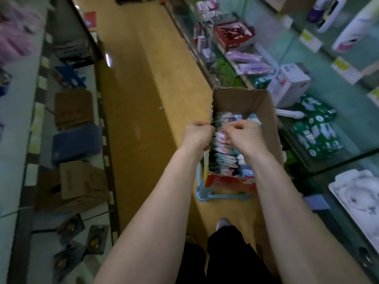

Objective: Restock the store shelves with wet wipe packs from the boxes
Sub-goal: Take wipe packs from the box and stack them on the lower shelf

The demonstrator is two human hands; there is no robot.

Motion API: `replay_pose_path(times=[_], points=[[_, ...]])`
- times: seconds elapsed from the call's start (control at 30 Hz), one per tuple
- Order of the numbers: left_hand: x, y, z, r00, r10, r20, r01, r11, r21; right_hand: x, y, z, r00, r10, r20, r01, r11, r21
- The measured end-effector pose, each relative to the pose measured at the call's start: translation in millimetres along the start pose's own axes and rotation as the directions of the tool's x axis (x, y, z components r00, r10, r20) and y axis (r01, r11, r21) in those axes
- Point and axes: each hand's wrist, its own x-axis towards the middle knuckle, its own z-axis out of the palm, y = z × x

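Curled fingers (200, 124) grip box (244, 99) and packs (223, 158)

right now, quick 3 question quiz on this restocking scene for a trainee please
1. True or false: the cardboard box is empty.
2. What does the left hand grip? A) the box's left wall B) a white bottle C) nothing
3. Fill the gap: the right hand is inside the box, fingers curled among the ____.

Key
1. False: wet wipe packs fill it.
2. A
3. wet wipe packs
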Motion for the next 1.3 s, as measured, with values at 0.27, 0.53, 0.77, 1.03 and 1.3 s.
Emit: replay_pose_path(times=[0.27,0.53,0.77,1.03,1.3], points=[[58.2,-0.5,54.4,0.987,-0.137,0.088,0.133,0.99,0.049,74.7,37.7,-34.3,0.985,0.169,-0.028,-0.166,0.981,0.1],[133.8,-20.0,121.3,0.944,-0.318,0.085,0.313,0.947,0.073,176.6,111.1,-65.5,0.926,0.372,-0.067,-0.367,0.927,0.083],[186.7,-46.5,156.5,0.921,-0.39,0.028,0.388,0.92,0.052,237.1,177.3,-51.0,0.87,0.489,0.061,-0.49,0.871,0.017],[237.3,-50.1,176.4,0.93,-0.367,0.009,0.367,0.93,-0.026,317.0,195.0,-13.5,0.891,0.432,0.139,-0.429,0.902,-0.051],[283.6,-49.9,162.9,0.937,-0.348,-0.02,0.345,0.935,-0.087,387.0,174.8,37.0,0.883,0.426,0.197,-0.418,0.905,-0.081]])
